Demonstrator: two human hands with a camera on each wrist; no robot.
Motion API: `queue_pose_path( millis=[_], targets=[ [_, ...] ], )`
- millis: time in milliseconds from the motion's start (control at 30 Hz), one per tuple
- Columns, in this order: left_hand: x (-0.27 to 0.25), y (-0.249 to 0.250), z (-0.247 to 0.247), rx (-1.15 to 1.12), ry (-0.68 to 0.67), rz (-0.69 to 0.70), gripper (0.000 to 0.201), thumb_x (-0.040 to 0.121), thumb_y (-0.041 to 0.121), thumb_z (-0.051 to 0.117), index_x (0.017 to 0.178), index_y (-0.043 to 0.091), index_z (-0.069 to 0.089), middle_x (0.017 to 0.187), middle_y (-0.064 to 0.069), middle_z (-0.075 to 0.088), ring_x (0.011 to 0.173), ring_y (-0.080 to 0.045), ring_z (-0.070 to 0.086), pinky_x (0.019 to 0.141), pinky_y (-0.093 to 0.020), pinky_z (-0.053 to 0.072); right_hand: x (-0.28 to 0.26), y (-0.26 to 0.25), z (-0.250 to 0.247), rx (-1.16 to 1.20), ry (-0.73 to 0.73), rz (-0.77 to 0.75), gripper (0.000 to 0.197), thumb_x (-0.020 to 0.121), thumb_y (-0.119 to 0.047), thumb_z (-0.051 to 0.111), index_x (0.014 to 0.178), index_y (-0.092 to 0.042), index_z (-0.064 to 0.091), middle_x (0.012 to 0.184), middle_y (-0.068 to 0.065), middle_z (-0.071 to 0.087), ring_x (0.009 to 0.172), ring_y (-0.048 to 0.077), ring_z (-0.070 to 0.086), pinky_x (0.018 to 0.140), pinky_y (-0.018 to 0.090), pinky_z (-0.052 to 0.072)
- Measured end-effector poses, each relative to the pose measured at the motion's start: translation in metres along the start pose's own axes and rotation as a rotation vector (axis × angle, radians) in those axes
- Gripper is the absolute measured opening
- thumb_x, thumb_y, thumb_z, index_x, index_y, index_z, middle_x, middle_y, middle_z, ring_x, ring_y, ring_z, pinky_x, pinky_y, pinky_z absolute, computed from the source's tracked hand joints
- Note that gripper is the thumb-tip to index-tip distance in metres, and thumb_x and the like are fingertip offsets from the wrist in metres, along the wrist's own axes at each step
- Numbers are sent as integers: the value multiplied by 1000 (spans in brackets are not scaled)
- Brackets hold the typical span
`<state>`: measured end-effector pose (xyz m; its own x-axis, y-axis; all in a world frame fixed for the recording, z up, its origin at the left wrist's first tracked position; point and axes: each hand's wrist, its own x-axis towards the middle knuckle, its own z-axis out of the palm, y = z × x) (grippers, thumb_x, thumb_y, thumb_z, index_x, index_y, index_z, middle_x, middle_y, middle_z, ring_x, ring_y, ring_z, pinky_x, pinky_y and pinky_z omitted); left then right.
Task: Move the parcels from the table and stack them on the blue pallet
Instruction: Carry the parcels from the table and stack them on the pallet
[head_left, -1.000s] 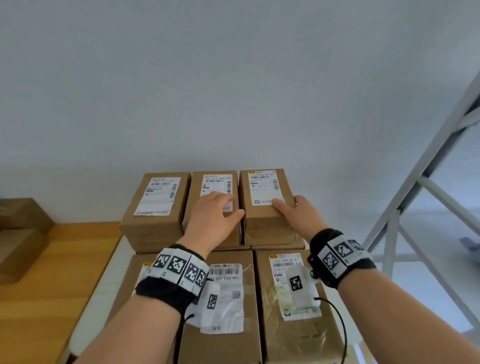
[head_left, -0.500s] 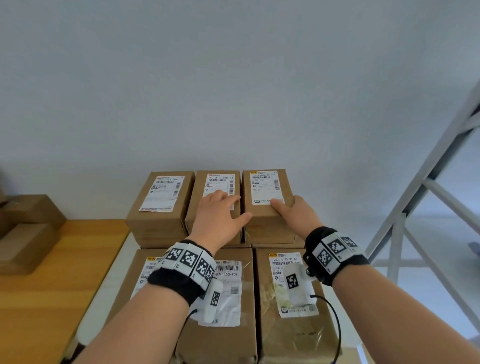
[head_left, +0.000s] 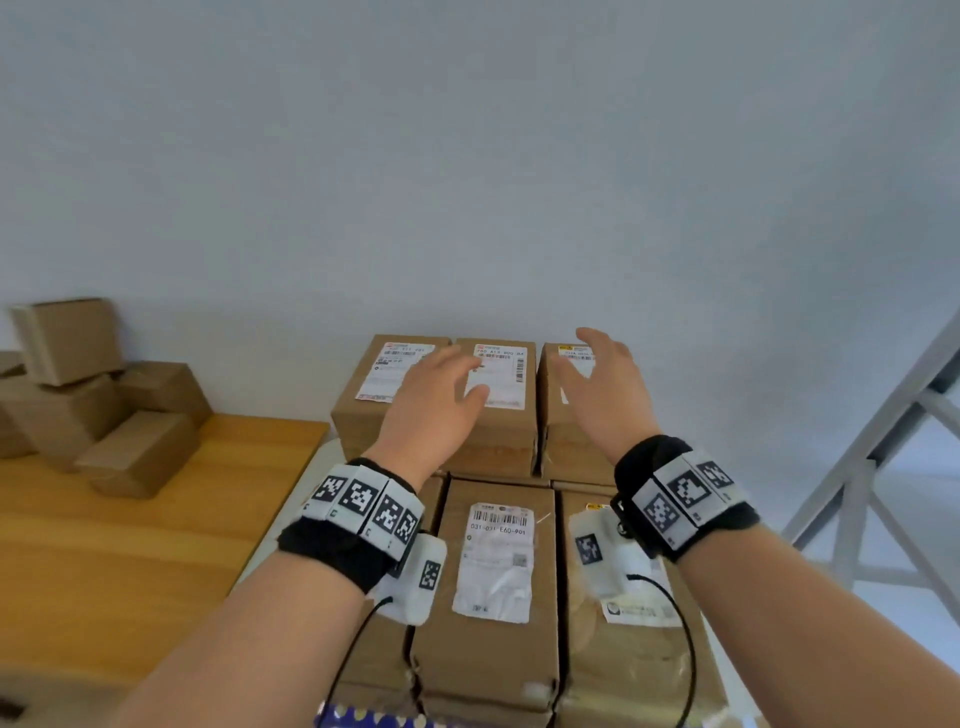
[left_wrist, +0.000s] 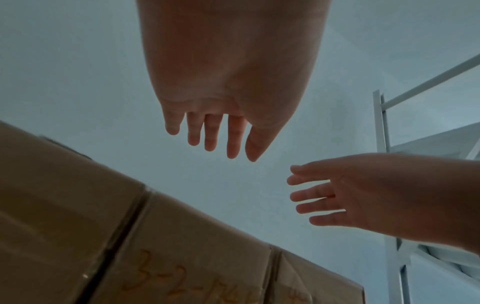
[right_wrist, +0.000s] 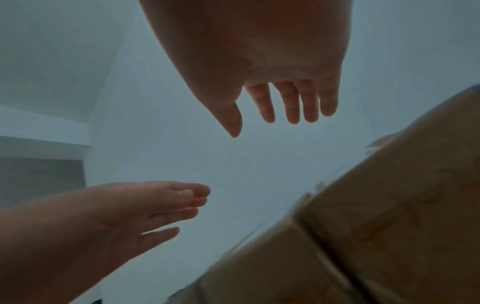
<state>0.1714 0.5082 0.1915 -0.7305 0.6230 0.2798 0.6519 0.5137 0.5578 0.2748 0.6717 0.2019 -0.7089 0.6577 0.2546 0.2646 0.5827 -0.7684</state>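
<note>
Brown labelled parcels stand stacked in two rows in the head view. The far row has a left parcel (head_left: 374, 410), a middle parcel (head_left: 501, 415) and a right parcel (head_left: 563, 441). A near middle parcel (head_left: 498, 613) lies below my wrists. My left hand (head_left: 441, 395) hovers over the far row with fingers straight and holds nothing. My right hand (head_left: 597, 379) hangs above the far right parcel, fingers spread, also empty. The wrist views show my left hand (left_wrist: 210, 133) and my right hand (right_wrist: 285, 107) lifted clear of the parcel tops (left_wrist: 78, 226). A blue pallet edge (head_left: 363, 719) peeks out at the bottom.
A wooden table (head_left: 104, 545) lies to the left with several plain cardboard boxes (head_left: 93, 395) piled on it. A white metal frame (head_left: 883, 441) stands at the right. A pale wall rises behind the stack.
Both hands have let go of the far right parcel and lifted off it with fingers spread. My view has shifted, so more of the table's boxes show at the left.
</note>
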Motion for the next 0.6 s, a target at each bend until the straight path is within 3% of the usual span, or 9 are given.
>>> queue_pose_path(
  millis=[167, 300, 433, 600],
  targets=[
    [-24, -39, -40, -14, 68, -90, 45, 100, 32, 51, 144, 26, 47, 157, 3, 33, 145, -13, 25, 118, -32, 20, -21, -51, 44, 22, -105, -105, 55, 98, -39, 54, 148, -23, 37, 150, 2, 40, 137, 18, 38, 102, 27, 32],
    [-55, -87, -84, 43, 94, -148, 46, 101, 33, 50, 145, 23, 46, 157, -1, 34, 145, -16, 26, 118, -33, 19, -42, -98, 94, 38, -171, -153, 58, 97, -39, 55, 149, -22, 35, 151, 1, 40, 137, 18, 38, 106, 30, 33],
    [-96, -150, -139, 74, 114, -219, 44, 99, 30, 53, 142, 18, 50, 154, -6, 37, 144, -18, 28, 116, -29, 20, -68, -150, 162, 85, -245, -149, 57, 96, -37, 58, 148, -24, 37, 149, 3, 41, 136, 19, 41, 105, 32, 36],
    [-157, -241, -203, 100, 121, -337, 45, 100, 30, 53, 143, 18, 48, 155, -3, 35, 144, -17, 28, 115, -30, 23, -116, -208, 255, 125, -387, -162, 56, 97, -36, 57, 148, -23, 36, 148, 3, 42, 135, 18, 41, 99, 26, 34]
  ],
)
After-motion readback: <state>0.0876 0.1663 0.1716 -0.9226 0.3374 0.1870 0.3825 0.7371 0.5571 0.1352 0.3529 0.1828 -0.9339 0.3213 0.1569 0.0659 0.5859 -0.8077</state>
